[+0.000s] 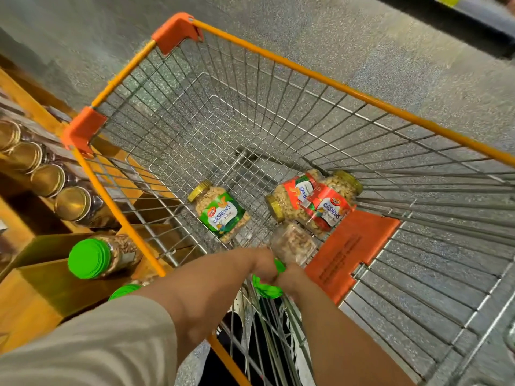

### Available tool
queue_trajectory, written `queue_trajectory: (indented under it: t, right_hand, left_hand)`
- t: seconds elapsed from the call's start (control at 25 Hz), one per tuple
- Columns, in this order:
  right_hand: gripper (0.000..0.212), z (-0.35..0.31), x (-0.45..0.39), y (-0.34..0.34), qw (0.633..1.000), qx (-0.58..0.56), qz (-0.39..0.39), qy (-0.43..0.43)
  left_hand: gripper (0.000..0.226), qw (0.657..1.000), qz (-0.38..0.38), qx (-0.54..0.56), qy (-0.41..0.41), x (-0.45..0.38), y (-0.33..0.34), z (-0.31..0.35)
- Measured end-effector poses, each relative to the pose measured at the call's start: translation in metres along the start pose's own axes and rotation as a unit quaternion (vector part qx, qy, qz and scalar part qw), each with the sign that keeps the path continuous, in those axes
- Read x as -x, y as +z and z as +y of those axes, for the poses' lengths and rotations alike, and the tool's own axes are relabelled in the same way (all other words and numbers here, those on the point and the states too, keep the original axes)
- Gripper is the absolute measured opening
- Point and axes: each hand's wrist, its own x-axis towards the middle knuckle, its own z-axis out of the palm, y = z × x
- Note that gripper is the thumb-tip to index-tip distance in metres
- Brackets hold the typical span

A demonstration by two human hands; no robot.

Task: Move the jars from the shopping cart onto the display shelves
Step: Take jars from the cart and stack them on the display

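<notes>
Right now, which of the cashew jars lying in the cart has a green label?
The gold-lidded clear plastic cashew jar with the green label, lying alone left of centre; the two red-labelled cashew jars lie together on the right.

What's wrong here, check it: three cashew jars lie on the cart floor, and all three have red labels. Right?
Not quite. In the head view, three cashew jars lie in the shopping cart, but only two have red labels; the third, lying apart to their left, has a green label.
</notes>
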Motion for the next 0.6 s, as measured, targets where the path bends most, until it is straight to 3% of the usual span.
queue_trajectory:
  t: [0.12,0.28,0.44,0.6]
  right_hand:
    - [0.060,-0.005,0.005,-0.002,0.999,-0.028,0.001,0.047]
    - [0.033,-0.024,0.043,-0.010,0.995,-0.088,0.016,0.047]
    - [0.020,-0.038,0.079,-0.007,0.994,-0.071,0.078,-0.006]
    - [0.025,-0.063,0.135,0.000,0.982,-0.094,0.118,-0.112]
  left_hand:
    - [0.039,1.000,0.010,-0.004,0.008,0.013,-0.006,0.008]
    - [0.007,0.996,0.059,-0.062,0.002,0.055,-0.024,0.013]
    - [0.021,0.991,0.108,-0.073,-0.020,0.111,-0.032,0.011]
    - [0.064,0.968,0.226,-0.111,0.018,0.178,-0.032,0.003]
